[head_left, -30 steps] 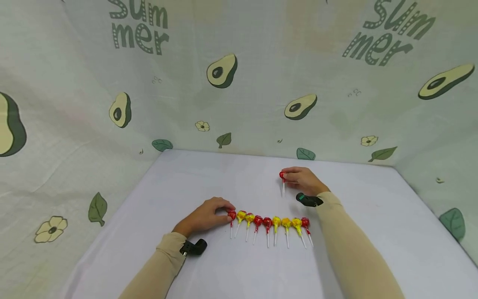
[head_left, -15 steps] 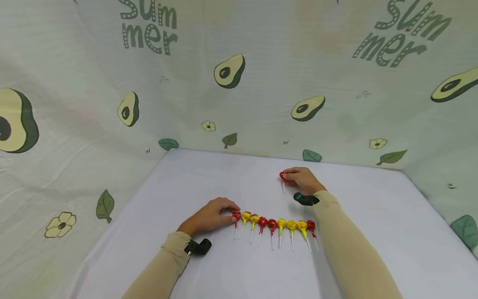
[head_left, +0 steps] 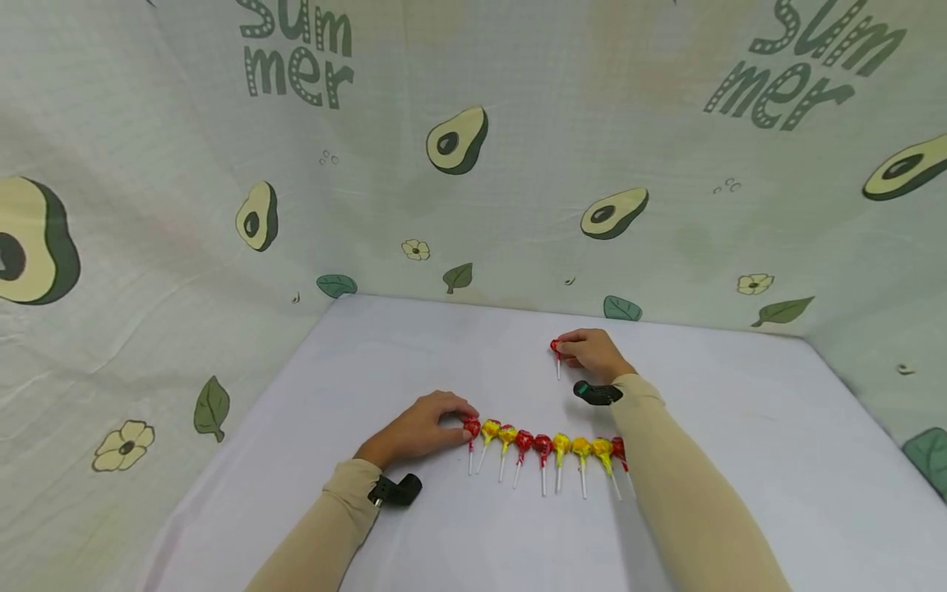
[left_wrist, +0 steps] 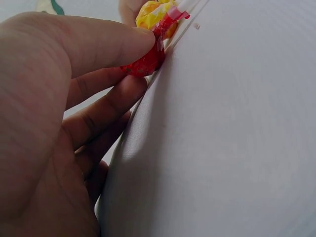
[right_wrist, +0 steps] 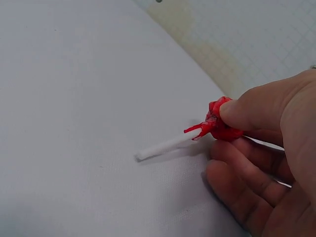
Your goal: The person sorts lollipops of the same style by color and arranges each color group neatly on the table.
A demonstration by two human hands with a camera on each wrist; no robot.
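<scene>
Fingers (right_wrist: pixel 242 111) pinch red lollipop (right_wrist: pixel 222 129); no containers.

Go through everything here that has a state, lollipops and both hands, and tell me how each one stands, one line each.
Left hand: fingers pinch the head of the end red lollipop.
Right hand: pinches the single red lollipop, apart from the row.
Row of lollipops: red and yellow, wrapped, side by side on the white table, sticks toward the person.
Single red lollipop: wrapped, stick tip on the table.

Left grip (head_left: pixel 418 429) low, right grip (head_left: pixel 592 353) farther out — both pinching (fingers curled).
</scene>
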